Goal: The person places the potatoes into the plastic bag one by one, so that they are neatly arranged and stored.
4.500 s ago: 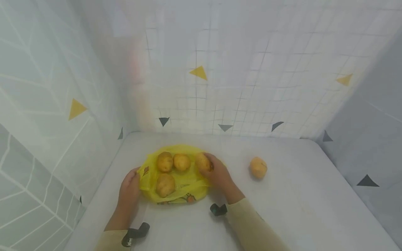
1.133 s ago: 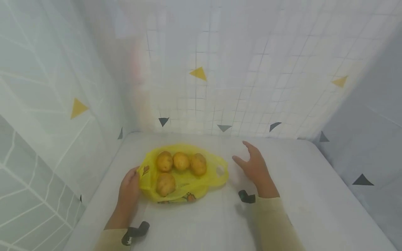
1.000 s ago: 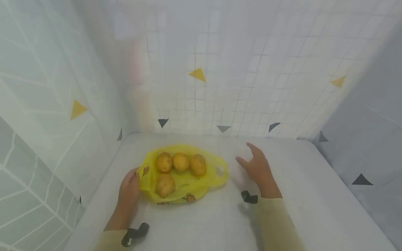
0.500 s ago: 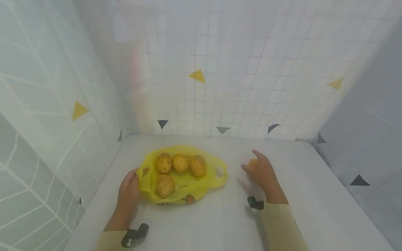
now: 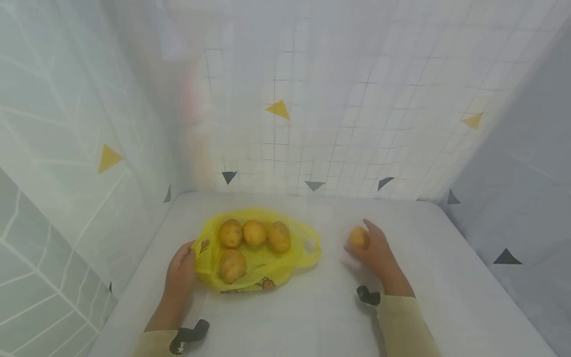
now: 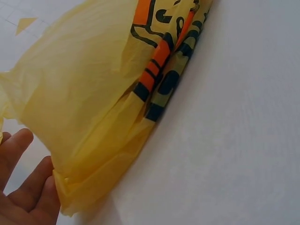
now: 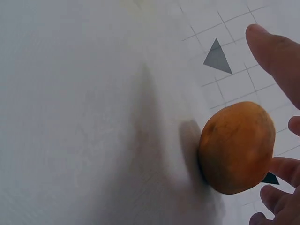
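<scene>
A thin yellow plastic bag (image 5: 263, 260) lies spread on the table with its mouth facing up and several potatoes inside, among them a potato (image 5: 232, 266) near the front. My left hand (image 5: 180, 270) holds the bag's left edge; in the left wrist view, fingertips (image 6: 44, 164) meet the plastic beside the printed side. To the right of the bag, my right hand (image 5: 376, 253) is spread around a lone potato (image 5: 358, 238). The right wrist view shows this potato (image 7: 236, 147) on the table, one upper finger (image 7: 272, 51) apart from it and lower fingertips right at its side.
A white-covered table (image 5: 285, 322) carries everything. Behind it rises a pale wall (image 5: 325, 124) with grid lines and triangles, and patterned walls stand at left and right. A dark wrist camera (image 5: 194, 332) juts from the left sleeve, another (image 5: 368, 296) from the right.
My right hand has left a potato in the bag and moved right to the lone potato, lowering around it over the last second. My left hand has stayed at the bag's edge.
</scene>
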The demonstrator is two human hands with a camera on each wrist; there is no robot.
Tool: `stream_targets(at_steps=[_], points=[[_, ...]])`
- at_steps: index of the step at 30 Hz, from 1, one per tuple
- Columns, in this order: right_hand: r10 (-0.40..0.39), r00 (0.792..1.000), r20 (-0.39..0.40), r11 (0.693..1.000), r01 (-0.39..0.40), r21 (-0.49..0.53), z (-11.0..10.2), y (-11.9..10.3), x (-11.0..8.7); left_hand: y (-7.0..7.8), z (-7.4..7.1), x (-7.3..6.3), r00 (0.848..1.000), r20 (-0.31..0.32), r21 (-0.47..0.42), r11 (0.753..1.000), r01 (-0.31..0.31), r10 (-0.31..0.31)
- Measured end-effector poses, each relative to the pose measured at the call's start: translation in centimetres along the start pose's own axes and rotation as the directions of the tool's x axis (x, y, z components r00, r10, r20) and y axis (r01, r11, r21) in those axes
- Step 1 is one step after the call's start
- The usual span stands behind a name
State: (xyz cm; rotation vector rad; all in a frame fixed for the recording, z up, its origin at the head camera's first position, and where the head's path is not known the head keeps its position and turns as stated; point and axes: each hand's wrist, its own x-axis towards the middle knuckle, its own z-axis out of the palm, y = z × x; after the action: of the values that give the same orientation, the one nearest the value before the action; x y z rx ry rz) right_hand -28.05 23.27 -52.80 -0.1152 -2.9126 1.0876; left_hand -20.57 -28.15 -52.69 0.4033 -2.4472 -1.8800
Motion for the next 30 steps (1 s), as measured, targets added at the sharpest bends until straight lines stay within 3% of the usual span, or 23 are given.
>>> stream_targets(at_steps=[7,15,24,30], points=[[0.033,0.999,0.025,0.995,-0.036,0.090,0.5,1.1,0.2,-0.5,-0.2,0.4,1.000,0.006,-0.008,1.000,-0.016,0.016],[-0.022,1.000,0.017,0.990,0.019,0.137,1.8,1.7,0.5,-0.2,-0.4,0.1,1.000,0.006,-0.025,1.000,-0.016,0.016],[0.050,0.999,-0.004,0.987,-0.049,0.150,2.1,2.7,0.9,-0.8,-0.5,0.3,1.000,-0.007,-0.005,1.000,-0.021,0.021],[0.059,0.998,0.008,0.983,-0.060,0.176,2.0,3.3,1.1,-0.3,-0.4,0.0,1.000,-0.001,-0.009,1.000,-0.024,0.024]])
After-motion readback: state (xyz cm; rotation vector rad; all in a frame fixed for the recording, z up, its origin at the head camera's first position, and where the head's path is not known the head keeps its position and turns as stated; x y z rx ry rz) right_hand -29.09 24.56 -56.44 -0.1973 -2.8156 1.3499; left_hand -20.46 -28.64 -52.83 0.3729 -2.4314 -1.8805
